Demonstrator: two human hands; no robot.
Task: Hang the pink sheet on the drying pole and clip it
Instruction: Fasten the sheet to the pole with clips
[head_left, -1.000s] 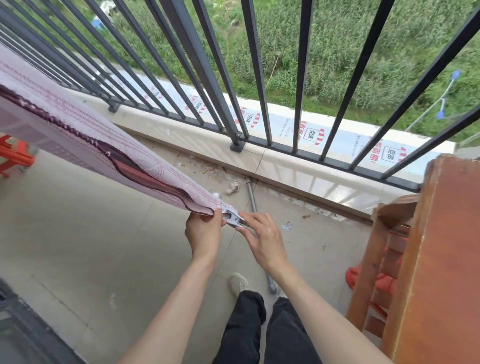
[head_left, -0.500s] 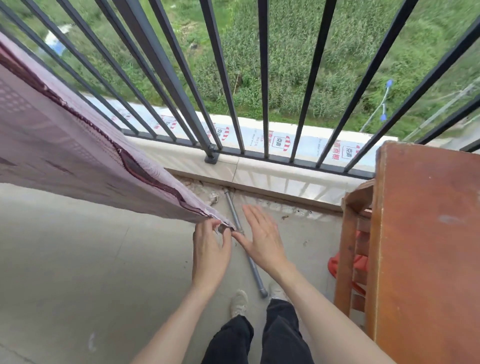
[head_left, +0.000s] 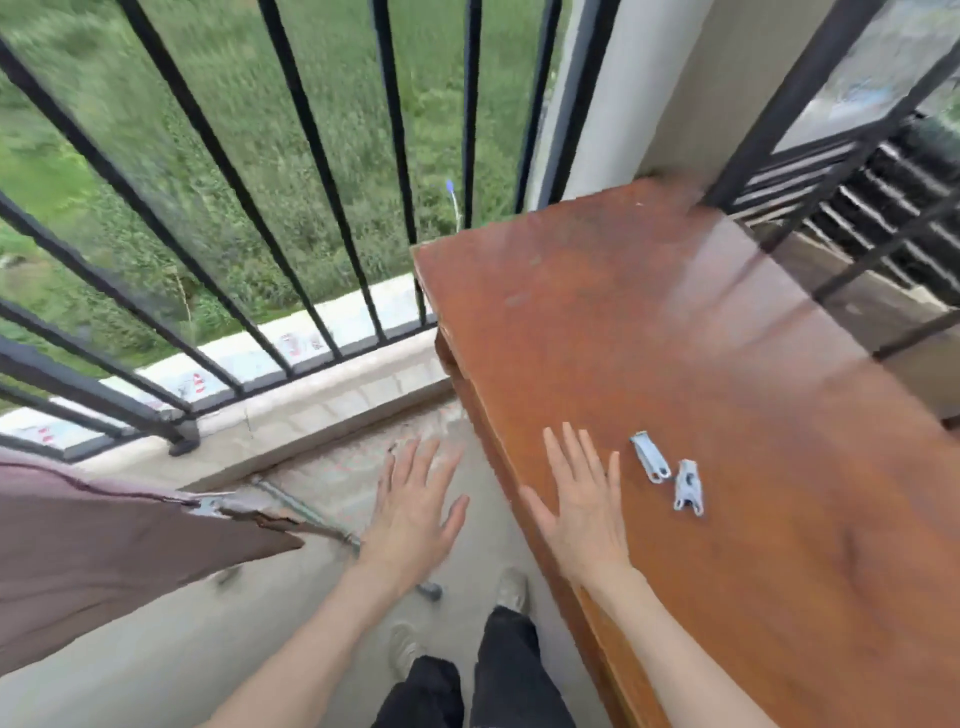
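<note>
The wooden table (head_left: 701, 389) fills the right side, its left edge running just beside the right hand (head_left: 584, 504), with open floor (head_left: 156, 649) between it and the black railing (head_left: 322, 171) at the far left. Both hands are flat with fingers spread, holding nothing: the right one lies over the table with two metal clips (head_left: 667, 470) just to its right, the left hand (head_left: 413, 512) over the floor. The pink sheet (head_left: 104, 551) hangs at the left, apart from the left fingers, one clip (head_left: 208, 505) on its top edge; it is cut off by the frame and blurred, and its pole is hard to make out.
</note>
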